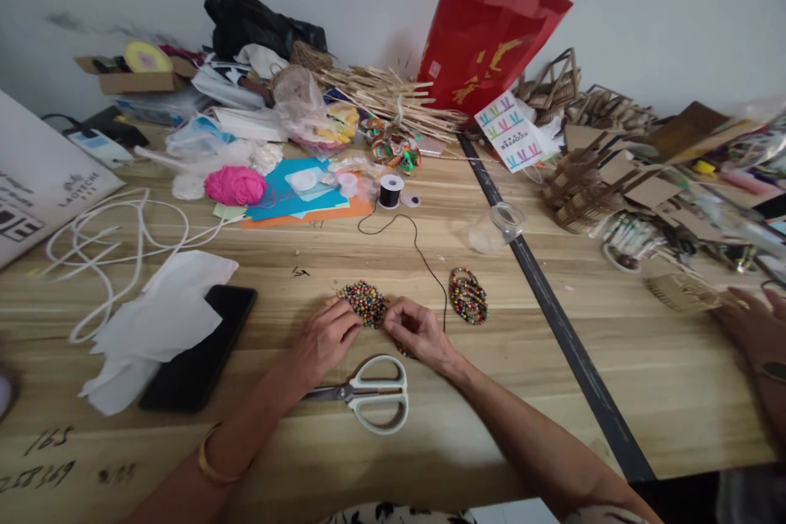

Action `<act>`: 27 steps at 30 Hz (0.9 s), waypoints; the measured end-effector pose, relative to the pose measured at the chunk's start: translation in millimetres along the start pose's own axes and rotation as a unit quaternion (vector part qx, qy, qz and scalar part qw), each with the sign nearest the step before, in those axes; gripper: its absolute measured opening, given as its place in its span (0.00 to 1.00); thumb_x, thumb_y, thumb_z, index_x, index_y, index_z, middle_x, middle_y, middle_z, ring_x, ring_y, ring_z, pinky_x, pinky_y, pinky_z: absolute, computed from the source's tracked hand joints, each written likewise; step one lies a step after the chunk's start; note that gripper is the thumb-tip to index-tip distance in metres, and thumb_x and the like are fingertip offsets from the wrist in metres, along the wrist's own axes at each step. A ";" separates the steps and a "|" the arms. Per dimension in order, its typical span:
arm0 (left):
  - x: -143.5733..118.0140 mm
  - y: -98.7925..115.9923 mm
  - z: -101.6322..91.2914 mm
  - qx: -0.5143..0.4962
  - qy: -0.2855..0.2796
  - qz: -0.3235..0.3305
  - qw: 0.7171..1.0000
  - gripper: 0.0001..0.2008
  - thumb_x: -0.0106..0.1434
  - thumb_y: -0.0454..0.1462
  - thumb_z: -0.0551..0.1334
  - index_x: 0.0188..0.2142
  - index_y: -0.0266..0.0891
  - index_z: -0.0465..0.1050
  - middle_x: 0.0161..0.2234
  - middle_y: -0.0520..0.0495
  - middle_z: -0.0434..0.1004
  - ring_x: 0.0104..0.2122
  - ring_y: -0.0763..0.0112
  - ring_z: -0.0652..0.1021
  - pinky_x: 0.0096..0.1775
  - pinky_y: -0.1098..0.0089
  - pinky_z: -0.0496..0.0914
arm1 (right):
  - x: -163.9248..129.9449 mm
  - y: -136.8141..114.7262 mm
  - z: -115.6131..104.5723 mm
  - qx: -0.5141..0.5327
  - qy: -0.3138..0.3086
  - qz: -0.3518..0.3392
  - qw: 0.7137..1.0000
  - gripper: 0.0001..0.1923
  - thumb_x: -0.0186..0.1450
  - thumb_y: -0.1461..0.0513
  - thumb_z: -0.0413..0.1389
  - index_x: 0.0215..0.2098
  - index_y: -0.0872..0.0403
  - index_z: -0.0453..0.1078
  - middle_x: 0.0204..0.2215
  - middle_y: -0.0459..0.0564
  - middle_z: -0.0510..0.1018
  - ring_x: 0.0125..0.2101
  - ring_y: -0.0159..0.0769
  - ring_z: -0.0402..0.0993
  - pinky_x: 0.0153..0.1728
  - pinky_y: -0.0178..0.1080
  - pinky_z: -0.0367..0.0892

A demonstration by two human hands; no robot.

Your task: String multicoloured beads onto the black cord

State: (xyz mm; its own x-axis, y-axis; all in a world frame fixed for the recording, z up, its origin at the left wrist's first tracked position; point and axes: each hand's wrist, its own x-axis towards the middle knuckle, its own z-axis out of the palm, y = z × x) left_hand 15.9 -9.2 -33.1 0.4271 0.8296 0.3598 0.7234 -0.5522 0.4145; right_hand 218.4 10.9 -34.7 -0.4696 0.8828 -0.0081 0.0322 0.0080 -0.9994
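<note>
A pile of small multicoloured beads lies on the wooden table between my hands. My left hand rests at the pile's left edge, fingers bent and close together; whatever they hold is hidden. At the right edge, my right hand is closed in a pinch. A black cord runs from its spool down to this hand, and a few beads show just beneath it. Coiled strings of beads lie to the right. White-handled scissors sit in front of my hands, blades pointing left.
A black phone lies partly under white tissue at left, near a white cable. Pink yarn, a red bag and woven baskets stand farther back. Another person's hand is at far right.
</note>
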 end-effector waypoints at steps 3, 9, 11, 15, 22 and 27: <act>0.1 1.5 -1.2 0.011 -0.002 0.003 1.000 0.07 0.63 0.30 0.58 0.29 0.37 0.73 0.29 0.47 0.74 0.32 0.67 0.74 0.39 0.65 0.69 | -0.1 0.2 -0.2 0.004 -0.003 0.005 1.000 0.15 0.60 0.52 0.57 0.29 0.56 0.65 0.21 0.42 0.64 0.17 0.24 0.57 0.16 0.28 0.57; 0.6 3.3 -0.6 0.006 -0.011 -0.007 1.000 0.06 0.63 0.31 0.58 0.30 0.37 0.74 0.30 0.47 0.74 0.33 0.67 0.74 0.38 0.66 0.69 | 0.1 -1.7 -0.3 -0.003 -0.002 0.007 1.000 0.15 0.60 0.52 0.57 0.29 0.56 0.64 0.22 0.42 0.64 0.17 0.24 0.57 0.16 0.29 0.57; 1.3 3.9 0.2 0.003 -0.013 -0.003 1.000 0.06 0.63 0.31 0.58 0.30 0.37 0.74 0.30 0.47 0.74 0.32 0.67 0.74 0.38 0.66 0.69 | 0.1 -1.6 -0.3 -0.003 -0.001 0.007 1.000 0.15 0.60 0.53 0.58 0.29 0.56 0.65 0.22 0.42 0.64 0.17 0.24 0.57 0.16 0.29 0.57; 3.4 6.7 -0.3 0.006 -0.018 0.012 1.000 0.07 0.63 0.31 0.58 0.31 0.37 0.74 0.30 0.47 0.73 0.32 0.67 0.74 0.36 0.67 0.69 | 0.0 -0.2 -0.3 0.000 -0.003 0.009 1.000 0.14 0.61 0.53 0.57 0.29 0.56 0.65 0.21 0.42 0.64 0.18 0.24 0.57 0.17 0.29 0.56; 4.7 10.5 -1.9 0.015 -0.041 0.009 0.999 0.06 0.63 0.31 0.58 0.32 0.36 0.74 0.30 0.46 0.73 0.33 0.65 0.74 0.37 0.65 0.69 | 0.4 -0.1 0.3 -0.005 0.000 0.005 1.000 0.15 0.60 0.52 0.57 0.29 0.56 0.65 0.22 0.42 0.63 0.18 0.24 0.57 0.17 0.29 0.56; 4.8 10.7 0.9 0.033 -0.048 0.003 0.998 0.06 0.63 0.31 0.58 0.32 0.36 0.74 0.31 0.45 0.74 0.34 0.64 0.74 0.39 0.64 0.70 | -0.3 0.7 -0.9 -0.011 0.002 0.005 1.000 0.15 0.60 0.52 0.57 0.29 0.56 0.65 0.21 0.42 0.64 0.18 0.25 0.57 0.17 0.29 0.57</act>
State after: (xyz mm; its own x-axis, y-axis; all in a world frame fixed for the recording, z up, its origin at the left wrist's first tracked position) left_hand 26.2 -11.1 -27.7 0.4794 0.8319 0.2796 0.7531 -0.5535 0.3556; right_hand 219.4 11.0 -35.4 -0.4660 0.8846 -0.0186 0.0573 0.0092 -0.9983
